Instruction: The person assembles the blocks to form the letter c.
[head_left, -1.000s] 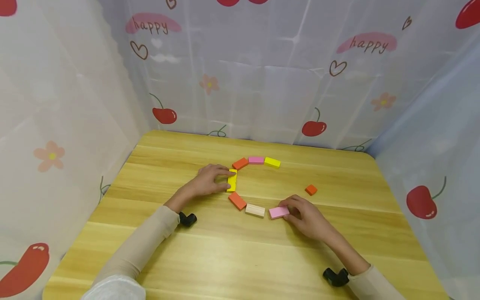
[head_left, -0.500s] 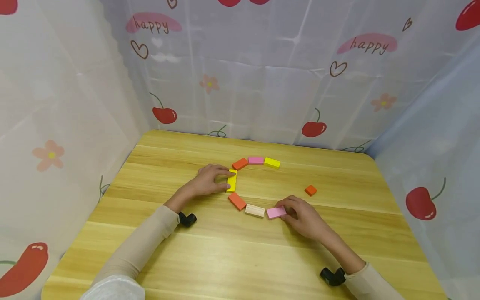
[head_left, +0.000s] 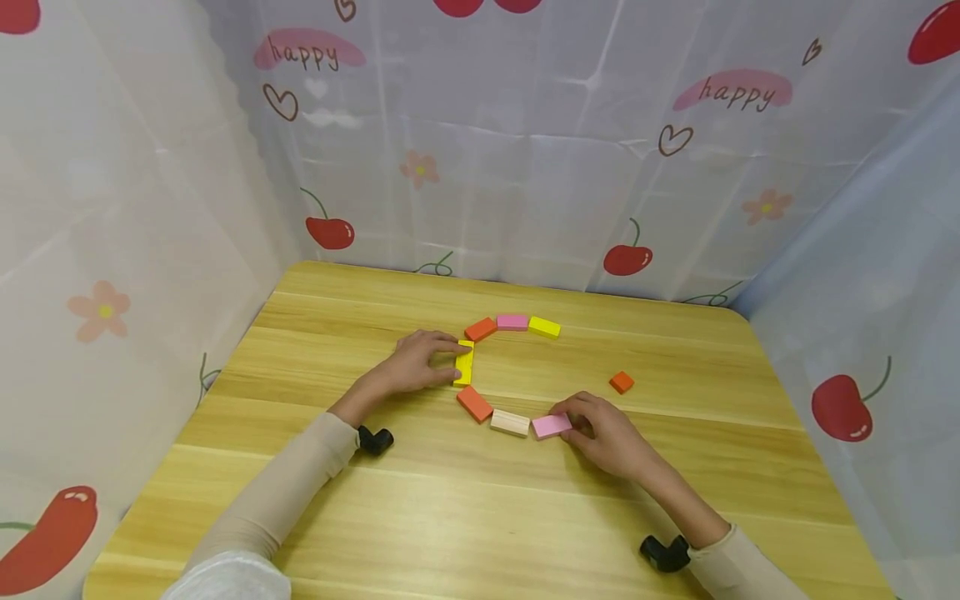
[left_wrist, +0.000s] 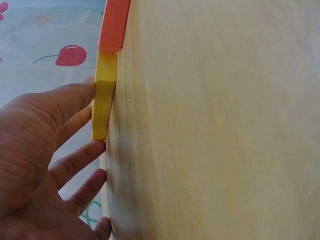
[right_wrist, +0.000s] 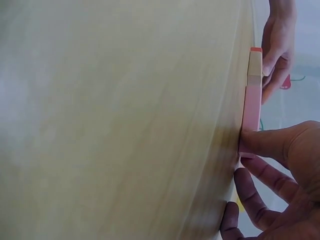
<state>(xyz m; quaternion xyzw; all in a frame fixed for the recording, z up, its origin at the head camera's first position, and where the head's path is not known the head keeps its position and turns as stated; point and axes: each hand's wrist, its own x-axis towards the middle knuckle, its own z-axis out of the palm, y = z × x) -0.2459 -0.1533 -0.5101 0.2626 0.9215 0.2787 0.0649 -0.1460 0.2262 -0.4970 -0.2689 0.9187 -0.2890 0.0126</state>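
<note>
My left hand (head_left: 420,360) touches a yellow block (head_left: 465,364) with thumb and index finger, the other fingers spread. In the left wrist view the thumb meets the side of that yellow block (left_wrist: 104,95). My right hand (head_left: 606,433) pinches the right end of a pink block (head_left: 551,427) between thumb and fingers. Left of the pink block lies a plain wooden block (head_left: 510,422), very close to it. An orange block (head_left: 475,404) lies between the wooden and yellow ones. In the right wrist view the held pink block (right_wrist: 251,107) lies flat on the table.
Beyond the yellow block, the curved row goes on with an orange block (head_left: 481,329), a pink block (head_left: 512,322) and a yellow block (head_left: 544,327). A small orange block (head_left: 621,382) lies apart at right. Printed curtains (head_left: 480,200) surround the wooden table (head_left: 450,517).
My right hand has slid the pink block slightly left, narrowing the space to the wooden block; it has barely moved in the last half second. The left hand has stayed on the yellow block.
</note>
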